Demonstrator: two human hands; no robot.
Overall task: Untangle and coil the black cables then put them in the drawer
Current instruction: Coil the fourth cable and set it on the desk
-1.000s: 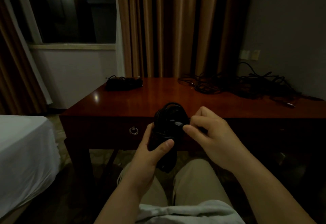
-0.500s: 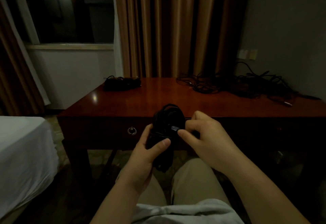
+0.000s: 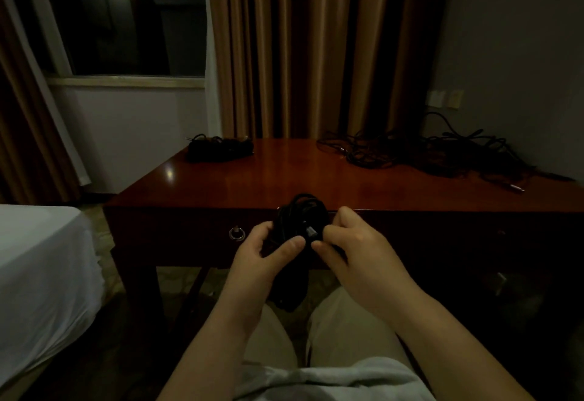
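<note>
Evidently finishing a coil, the left hand point(image 3: 262, 253) grips the black cable bundle point(image 3: 300, 220) while the right hand point(image 3: 350, 242) pinches its plug end point(image 3: 309, 231) close beside it, which probably needs tucking next.

No text, label, brand, number or sign can be read anywhere in the dim view
</note>
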